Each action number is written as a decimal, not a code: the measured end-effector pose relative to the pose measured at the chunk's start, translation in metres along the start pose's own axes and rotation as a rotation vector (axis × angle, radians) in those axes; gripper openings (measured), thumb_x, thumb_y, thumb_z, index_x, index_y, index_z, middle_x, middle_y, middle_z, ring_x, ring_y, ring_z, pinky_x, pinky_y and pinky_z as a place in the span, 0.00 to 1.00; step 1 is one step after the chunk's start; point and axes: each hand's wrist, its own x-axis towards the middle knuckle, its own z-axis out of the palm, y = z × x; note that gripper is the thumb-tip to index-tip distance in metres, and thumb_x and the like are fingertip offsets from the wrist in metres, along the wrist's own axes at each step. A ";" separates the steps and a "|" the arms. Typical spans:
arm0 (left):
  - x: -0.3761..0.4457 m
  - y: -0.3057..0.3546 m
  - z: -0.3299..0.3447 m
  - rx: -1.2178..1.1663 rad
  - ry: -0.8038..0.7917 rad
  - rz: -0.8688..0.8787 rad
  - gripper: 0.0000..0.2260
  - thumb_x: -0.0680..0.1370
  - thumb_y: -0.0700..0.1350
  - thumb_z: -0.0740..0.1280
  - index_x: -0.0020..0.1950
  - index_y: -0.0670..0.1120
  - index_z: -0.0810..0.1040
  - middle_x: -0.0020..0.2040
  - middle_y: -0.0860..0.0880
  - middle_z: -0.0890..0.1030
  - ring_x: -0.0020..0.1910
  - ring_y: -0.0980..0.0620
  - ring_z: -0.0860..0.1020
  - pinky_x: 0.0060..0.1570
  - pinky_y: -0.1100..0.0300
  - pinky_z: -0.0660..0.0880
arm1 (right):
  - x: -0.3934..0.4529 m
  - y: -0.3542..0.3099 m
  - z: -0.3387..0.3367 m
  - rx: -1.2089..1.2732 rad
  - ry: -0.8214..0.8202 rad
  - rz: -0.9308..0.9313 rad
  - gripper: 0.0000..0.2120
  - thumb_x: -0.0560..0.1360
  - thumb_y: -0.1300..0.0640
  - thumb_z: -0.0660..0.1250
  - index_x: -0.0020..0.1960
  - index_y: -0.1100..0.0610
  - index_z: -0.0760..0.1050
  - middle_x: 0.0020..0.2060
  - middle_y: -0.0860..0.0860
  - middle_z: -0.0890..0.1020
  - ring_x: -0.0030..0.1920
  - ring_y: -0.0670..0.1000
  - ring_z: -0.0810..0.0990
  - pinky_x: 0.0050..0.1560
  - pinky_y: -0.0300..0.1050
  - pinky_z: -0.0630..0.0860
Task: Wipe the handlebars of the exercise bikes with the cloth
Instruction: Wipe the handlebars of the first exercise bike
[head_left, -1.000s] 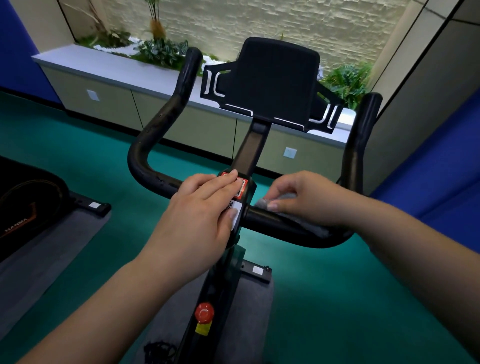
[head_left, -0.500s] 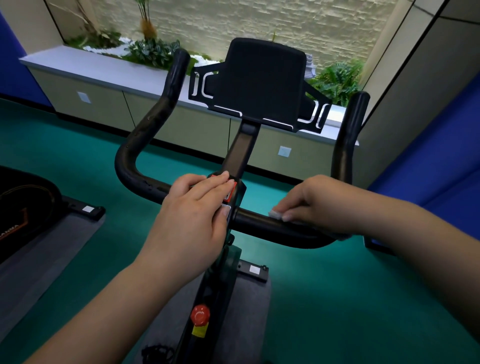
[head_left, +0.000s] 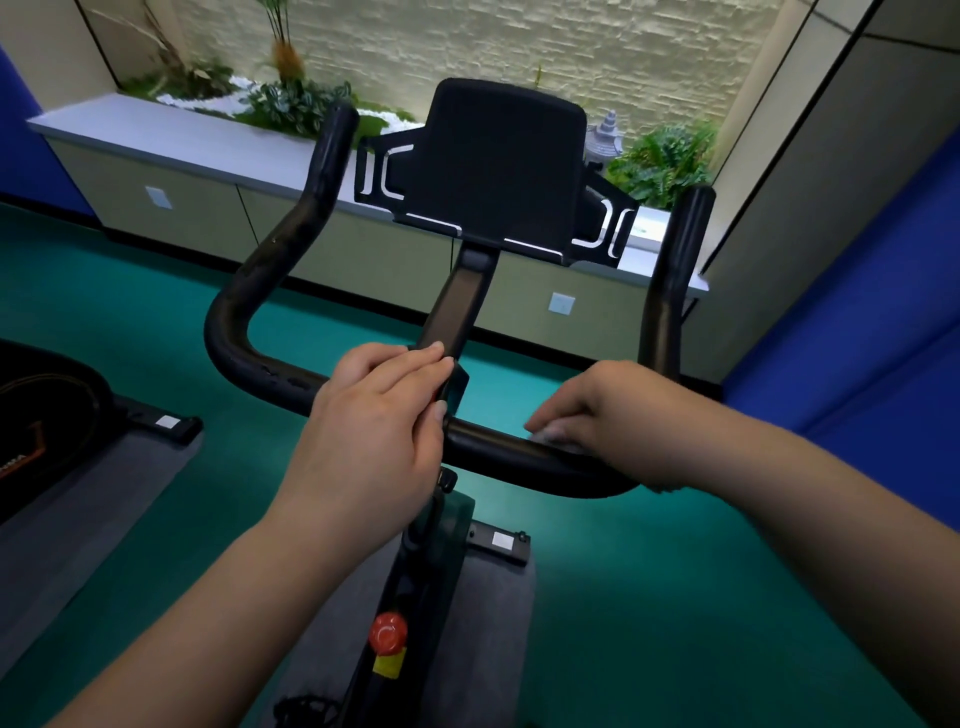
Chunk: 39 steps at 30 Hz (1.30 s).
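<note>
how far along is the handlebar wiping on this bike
Nothing shows as finished. In hand: the right hand presses the cloth on the handlebar right of the stem, while the left hand rests at the centre. Left: both upright grips, the left bend, and the neighbouring bike.

One head-worn wide-angle view looks forward and down, close over the handlebar (head_left: 498, 452), toward the far planter ledge (head_left: 208, 150).

Readable text: almost none

At 9 o'clock, the neighbouring black machine (head_left: 49, 410) carries pale lettering cut off by the frame edge, possibly ending "MA". White stickers on the floor stabilisers (head_left: 501, 540) and the yellow tag under the red knob (head_left: 388, 633) are too small to read.
</note>
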 end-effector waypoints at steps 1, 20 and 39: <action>0.001 0.001 0.000 0.005 0.002 0.000 0.20 0.75 0.49 0.56 0.64 0.46 0.77 0.63 0.53 0.77 0.63 0.50 0.69 0.61 0.48 0.70 | 0.000 0.001 0.002 0.070 0.050 0.010 0.08 0.76 0.53 0.66 0.50 0.43 0.82 0.42 0.40 0.83 0.27 0.44 0.80 0.33 0.43 0.80; 0.050 0.093 0.000 -1.017 -0.048 -0.422 0.08 0.76 0.41 0.68 0.52 0.49 0.82 0.47 0.51 0.85 0.48 0.55 0.82 0.50 0.57 0.79 | -0.021 -0.003 0.030 0.981 0.717 -0.192 0.08 0.77 0.63 0.64 0.53 0.52 0.76 0.47 0.44 0.83 0.51 0.41 0.81 0.51 0.36 0.76; 0.065 0.086 0.022 -0.027 -0.644 0.055 0.10 0.74 0.57 0.67 0.53 0.58 0.75 0.43 0.59 0.78 0.46 0.56 0.75 0.45 0.60 0.71 | -0.017 0.088 0.001 0.749 0.853 0.072 0.18 0.72 0.57 0.71 0.59 0.44 0.71 0.58 0.45 0.75 0.55 0.42 0.77 0.51 0.36 0.74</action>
